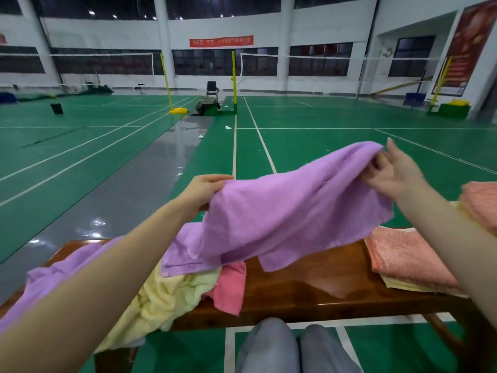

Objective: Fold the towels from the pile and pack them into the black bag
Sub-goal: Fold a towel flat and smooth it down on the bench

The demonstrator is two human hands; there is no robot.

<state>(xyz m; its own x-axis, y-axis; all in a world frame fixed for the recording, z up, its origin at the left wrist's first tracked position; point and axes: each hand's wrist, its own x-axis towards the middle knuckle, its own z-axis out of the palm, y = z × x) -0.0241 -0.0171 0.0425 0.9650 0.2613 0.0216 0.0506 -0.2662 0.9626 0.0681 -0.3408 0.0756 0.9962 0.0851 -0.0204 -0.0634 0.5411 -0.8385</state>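
Head view: left hand and right hand each pinch the purple towel above the counter; folded stack at 3 o'clock, unfolded pile at 8 o'clock remains; black bag unseen.

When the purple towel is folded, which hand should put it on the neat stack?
Probably the right hand. The folded stack sits on the right end of the bench, under that arm. The left hand, holding the purple towel, is above the loose pile.

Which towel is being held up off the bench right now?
The purple towel, stretched between the left hand and right hand. The yellow, pink and other purple towels lie on the wooden bench.
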